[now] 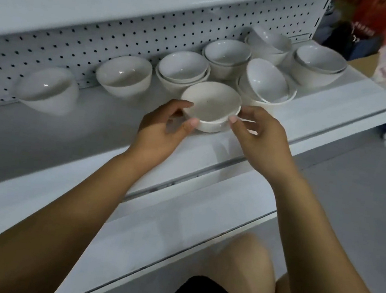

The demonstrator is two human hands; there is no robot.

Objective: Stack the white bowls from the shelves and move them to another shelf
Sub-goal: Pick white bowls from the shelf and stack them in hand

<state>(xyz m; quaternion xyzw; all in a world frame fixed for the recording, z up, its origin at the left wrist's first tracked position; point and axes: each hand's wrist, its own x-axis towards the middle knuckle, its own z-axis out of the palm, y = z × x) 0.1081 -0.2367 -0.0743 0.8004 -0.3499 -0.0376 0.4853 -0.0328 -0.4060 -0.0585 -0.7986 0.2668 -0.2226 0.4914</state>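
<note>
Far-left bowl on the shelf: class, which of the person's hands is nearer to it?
Left. The left hand grips the front bowl, right of the far-left bowl; the right hand grips its other side, farther right.

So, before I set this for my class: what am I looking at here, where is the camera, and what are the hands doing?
There is no machine here: a person works with bare hands. The single picture comes from a camera worn on the head, looking forward and down, so the arms reach in from below. The left hand and right hand share a grip on one white bowl, low over the white shelf. Whether the bowl rests on it is unclear. Behind it stand more white bowls: single bowls at the left and small stacks to the right, in front of a pegboard back. One stack's top bowl sits tilted.
</note>
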